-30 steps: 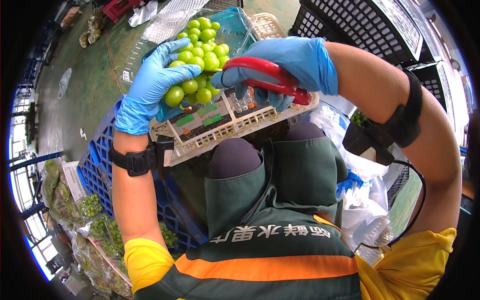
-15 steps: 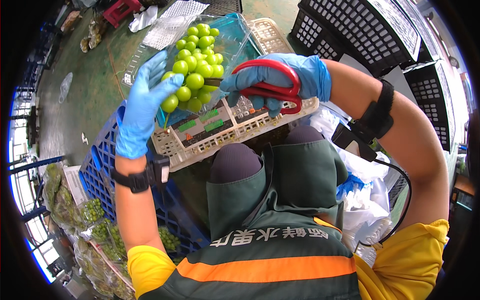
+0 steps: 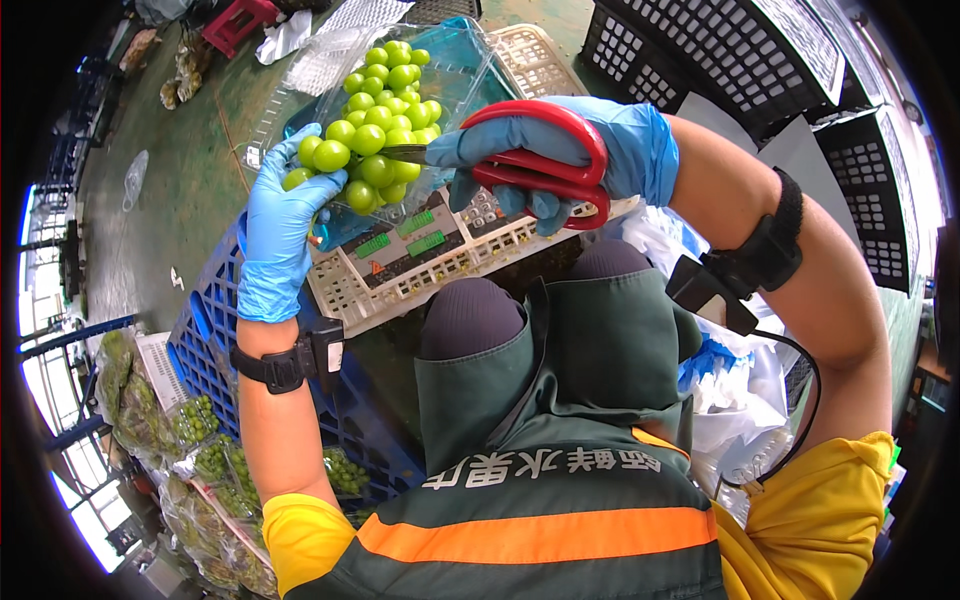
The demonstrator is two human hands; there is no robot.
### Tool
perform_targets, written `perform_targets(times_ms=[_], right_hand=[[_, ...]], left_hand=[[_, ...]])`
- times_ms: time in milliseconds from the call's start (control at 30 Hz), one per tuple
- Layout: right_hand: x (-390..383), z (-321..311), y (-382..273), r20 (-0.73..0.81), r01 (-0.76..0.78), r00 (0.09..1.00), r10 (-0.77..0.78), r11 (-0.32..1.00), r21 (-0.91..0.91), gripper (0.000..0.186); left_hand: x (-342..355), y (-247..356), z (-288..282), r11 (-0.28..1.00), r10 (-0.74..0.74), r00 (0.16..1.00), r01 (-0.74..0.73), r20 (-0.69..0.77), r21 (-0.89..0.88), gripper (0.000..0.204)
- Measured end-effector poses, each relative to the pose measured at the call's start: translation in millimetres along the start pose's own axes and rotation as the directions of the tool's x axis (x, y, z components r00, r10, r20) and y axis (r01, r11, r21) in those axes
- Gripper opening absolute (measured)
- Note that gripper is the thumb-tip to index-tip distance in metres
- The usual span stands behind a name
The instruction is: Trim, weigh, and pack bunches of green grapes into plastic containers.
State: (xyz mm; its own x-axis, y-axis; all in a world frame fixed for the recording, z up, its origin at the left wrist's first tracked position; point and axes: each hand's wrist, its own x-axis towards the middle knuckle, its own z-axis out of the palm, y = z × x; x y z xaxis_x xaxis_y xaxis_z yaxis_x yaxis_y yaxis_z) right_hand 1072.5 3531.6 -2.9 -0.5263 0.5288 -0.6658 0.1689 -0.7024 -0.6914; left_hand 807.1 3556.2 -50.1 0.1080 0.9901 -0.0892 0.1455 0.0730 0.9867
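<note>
A bunch of green grapes [image 3: 375, 120] is above a clear plastic clamshell box [image 3: 465, 75] that stands on a scale [image 3: 400, 255]. My left hand [image 3: 283, 215], in a blue glove, closes on the lower left end of the bunch, fingers behind and thumb in front. In my gloved right hand [image 3: 540, 150] is a pair of red-handled scissors [image 3: 590, 150], with fingers through the loops. Their dark blades point left and reach in among the grapes near the middle of the bunch. Whether the tips touch a stem is hidden.
Black slotted crates [image 3: 720, 65] are stacked at the far right. A blue crate [image 3: 205, 325] stands by my left forearm, with bagged grapes [image 3: 195, 420] lower left. White plastic bags [image 3: 735, 385] lie right of my knees. A red stool [image 3: 238, 22] is at the far left.
My left hand has closed around the lower end of the bunch, which has shifted slightly left and tilted. The scissors' blades have moved left, in among the grapes.
</note>
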Motion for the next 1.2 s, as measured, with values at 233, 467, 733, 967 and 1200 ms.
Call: perform_targets(times_ms=[233, 467, 733, 967, 1200], right_hand=[[11.4, -4.6, 16.8, 0.141, -0.002, 0.99, -0.019, 0.989, 0.146, 0.036], [28.8, -1.6, 32.6, 0.148, 0.089, 0.983, -0.11, 0.986, 0.143, 0.038], [48.6, 27.4, 39.8, 0.003, 0.164, 0.986, -0.165, 0.984, 0.071, 0.041], [56.2, 54.9, 47.0, -0.068, 0.299, 0.954, -0.293, 0.949, 0.099, 0.043], [105.3, 89.4, 77.9, -0.257, 0.46, 0.872, -0.417, 0.878, 0.137, 0.039]], left_hand=[[-3.9, 3.9, 2.6, 0.992, 0.054, 0.998, -0.057, 0.028, 0.109, 0.048], [-3.3, 7.6, 3.8, 0.975, 0.156, 0.987, -0.161, 0.045, 0.15, 0.047], [0.1, 3.4, 4.2, 0.984, 0.116, 0.993, -0.115, -0.004, 0.135, 0.045], [-35.1, 6.7, -1.2, 0.964, 0.257, 0.961, -0.248, -0.099, 0.093, 0.055], [-122.0, -3.2, 69.5, 0.843, -0.324, 0.932, 0.363, 0.164, -0.397, 0.064]])
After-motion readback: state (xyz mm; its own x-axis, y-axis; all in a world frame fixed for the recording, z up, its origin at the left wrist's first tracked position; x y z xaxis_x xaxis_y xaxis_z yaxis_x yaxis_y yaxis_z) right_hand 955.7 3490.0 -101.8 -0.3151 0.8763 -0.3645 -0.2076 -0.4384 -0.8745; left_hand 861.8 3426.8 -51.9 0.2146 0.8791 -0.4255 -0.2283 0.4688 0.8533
